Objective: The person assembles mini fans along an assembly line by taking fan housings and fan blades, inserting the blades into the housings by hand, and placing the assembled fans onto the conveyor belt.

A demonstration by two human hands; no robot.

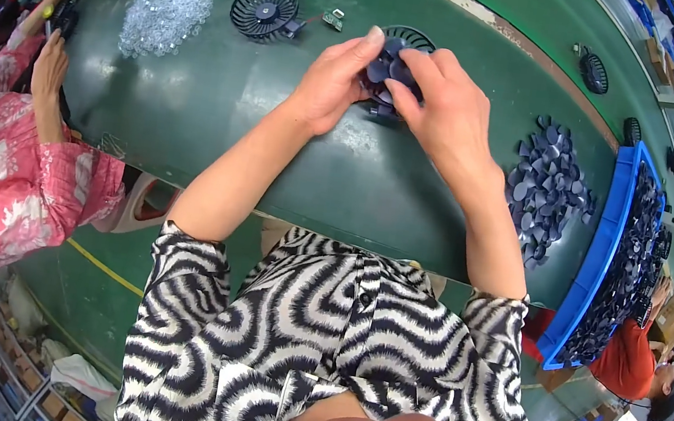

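A small dark fan blade (389, 62) with rounded petals is between my two hands, near the middle of the green table (340, 185). My left hand (328, 82) grips it from the left, thumb pointing up along its edge. From the right, my right hand (452, 111) presses thumb and fingers onto the petals. Behind them shows the rim of a round, ribbed black fan grille (415, 38); its lower part is hidden by my hands. Whether the blade is seated in the grille I cannot tell.
Left of my hands lie another ribbed fan part (263, 9), a small green circuit board (334, 19) and a heap of clear pieces (167, 13). To the right are a pile of dark blades (546, 187) and a full blue crate (588, 278). A co-worker's pink sleeve (65, 175) is at left.
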